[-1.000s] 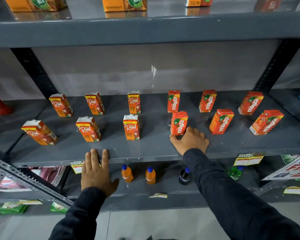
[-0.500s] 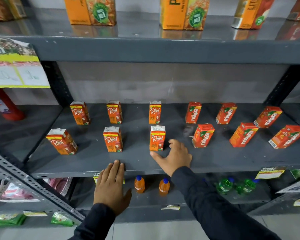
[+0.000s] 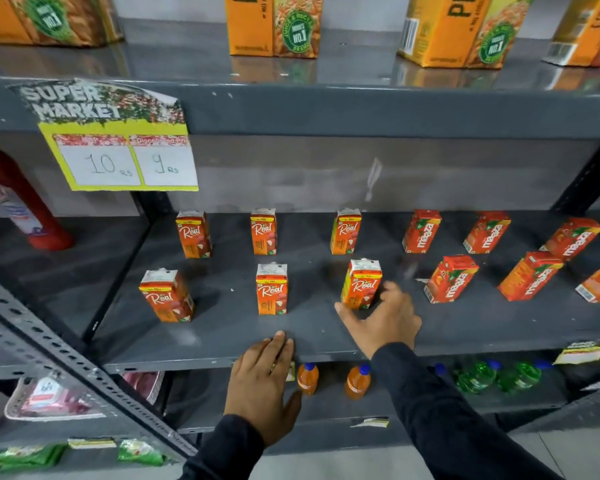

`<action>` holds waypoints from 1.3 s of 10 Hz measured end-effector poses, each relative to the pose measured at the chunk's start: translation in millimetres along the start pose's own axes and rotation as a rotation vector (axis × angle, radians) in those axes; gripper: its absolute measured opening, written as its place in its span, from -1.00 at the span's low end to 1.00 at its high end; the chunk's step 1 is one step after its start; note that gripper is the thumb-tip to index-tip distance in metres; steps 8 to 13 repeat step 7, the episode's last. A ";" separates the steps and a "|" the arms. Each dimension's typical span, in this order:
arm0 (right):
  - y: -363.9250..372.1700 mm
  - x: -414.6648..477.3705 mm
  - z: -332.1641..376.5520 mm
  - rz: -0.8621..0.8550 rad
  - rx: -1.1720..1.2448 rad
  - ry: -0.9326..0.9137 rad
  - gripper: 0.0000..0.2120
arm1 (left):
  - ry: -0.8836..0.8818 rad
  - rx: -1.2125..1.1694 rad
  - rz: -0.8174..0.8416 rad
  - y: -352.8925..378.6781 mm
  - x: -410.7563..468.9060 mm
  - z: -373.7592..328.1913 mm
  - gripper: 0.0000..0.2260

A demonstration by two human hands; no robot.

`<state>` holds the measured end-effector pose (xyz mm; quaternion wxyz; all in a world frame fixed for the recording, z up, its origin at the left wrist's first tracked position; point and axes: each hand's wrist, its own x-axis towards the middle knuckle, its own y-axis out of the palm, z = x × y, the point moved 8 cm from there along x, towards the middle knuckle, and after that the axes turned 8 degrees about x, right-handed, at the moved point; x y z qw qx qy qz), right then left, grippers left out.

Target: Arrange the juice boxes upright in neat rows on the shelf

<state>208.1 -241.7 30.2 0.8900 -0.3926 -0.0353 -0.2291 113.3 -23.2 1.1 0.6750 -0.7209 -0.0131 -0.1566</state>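
Reached with the right hand (image 3: 383, 322) toward the front-row Real box (image 3: 361, 284) on the shelf (image 3: 222, 344), fingers spread, thumb out to the near side, fingertips touching or just beside that box's right edge; whether any grip had closed on it could not be told. Rested the left hand (image 3: 262, 386) flat on the shelf lip, just nearer than the middle front Real box (image 3: 271, 289), fingers pressed together, holding nothing.

Judged as the straightening step, on the Real side. Found twelve or so juice boxes in two rows: six Real boxes to the left of the reached box and behind it, upright and fairly square; the Maaza boxes (image 3: 451, 279) to its right, upright as far as could be told but turned at angles and unevenly spaced.

Next move probably called for closing the fingers around the reached box, squaring it to the shelf edge, then working rightward through the Maaza row.

Nothing stood in the way of the reach. Beyond: large orange cartons (image 3: 274, 26) on the shelf above, a price tag (image 3: 118, 150) hanging from that upper edge, small orange bottles (image 3: 307, 377) below.
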 end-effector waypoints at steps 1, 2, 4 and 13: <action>-3.3 -35.2 26.4 -0.046 0.209 -0.280 -0.38 | 0.041 -0.091 -0.135 0.9 -6.1 22.4 -0.38; 43.8 -59.7 74.9 0.294 0.218 -0.387 -0.36 | 0.038 -0.127 -0.262 5.4 -17.6 50.3 -0.44; 91.9 -40.8 98.1 0.445 0.144 -0.248 -0.43 | 0.020 -0.204 -0.314 4.6 -16.6 55.3 -0.51; 104.7 -35.7 92.3 0.515 0.106 -0.209 -0.59 | 0.004 -0.270 -0.289 1.8 -16.1 53.2 -0.52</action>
